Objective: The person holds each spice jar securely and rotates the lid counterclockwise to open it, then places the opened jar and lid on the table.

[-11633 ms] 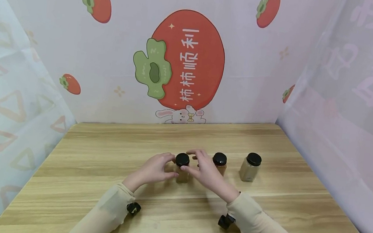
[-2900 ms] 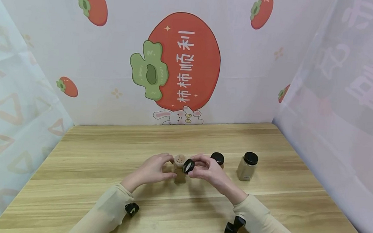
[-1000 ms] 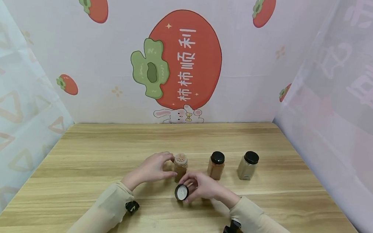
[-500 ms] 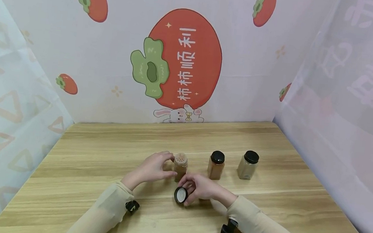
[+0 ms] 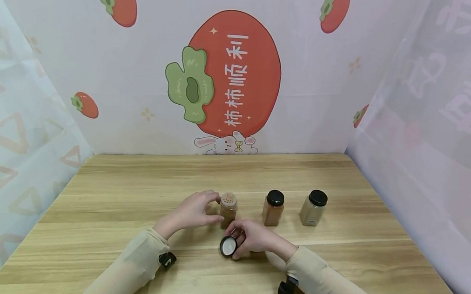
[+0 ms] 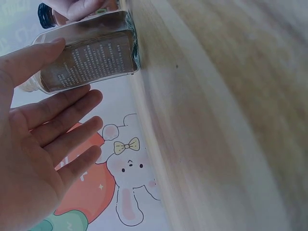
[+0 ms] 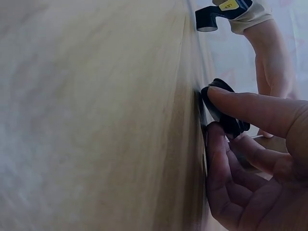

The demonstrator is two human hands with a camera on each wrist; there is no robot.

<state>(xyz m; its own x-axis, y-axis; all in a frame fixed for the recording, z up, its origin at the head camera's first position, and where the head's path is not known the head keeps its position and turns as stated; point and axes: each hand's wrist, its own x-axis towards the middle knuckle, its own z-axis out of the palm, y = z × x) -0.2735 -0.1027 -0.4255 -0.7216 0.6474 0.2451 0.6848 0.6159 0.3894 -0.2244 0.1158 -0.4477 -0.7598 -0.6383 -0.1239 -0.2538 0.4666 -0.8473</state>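
A spice jar (image 5: 227, 213) of brown powder stands upright on the table, its perforated shaker top bare. My left hand (image 5: 197, 211) holds it from the left; in the left wrist view the thumb lies on the printed jar (image 6: 91, 60) and the fingers (image 6: 72, 103) reach along its other side. Just in front of the jar, my right hand (image 5: 254, 237) pinches a black lid (image 5: 228, 246) by its edge, pale inside facing up and toward me. The right wrist view has the lid (image 7: 224, 115) tilted between thumb and fingers, low at the tabletop.
Two more jars with black lids stand to the right: an orange-brown one (image 5: 273, 209) and a pale beige one (image 5: 313, 208). The wooden table (image 5: 131, 180) ends at a printed cloth backdrop (image 5: 142, 64), with cloth walls at both sides.
The lid has come off the jar since the earliest frame. My right hand has carried it down and toward me, and has barely moved in the last half second. The left hand stays put.
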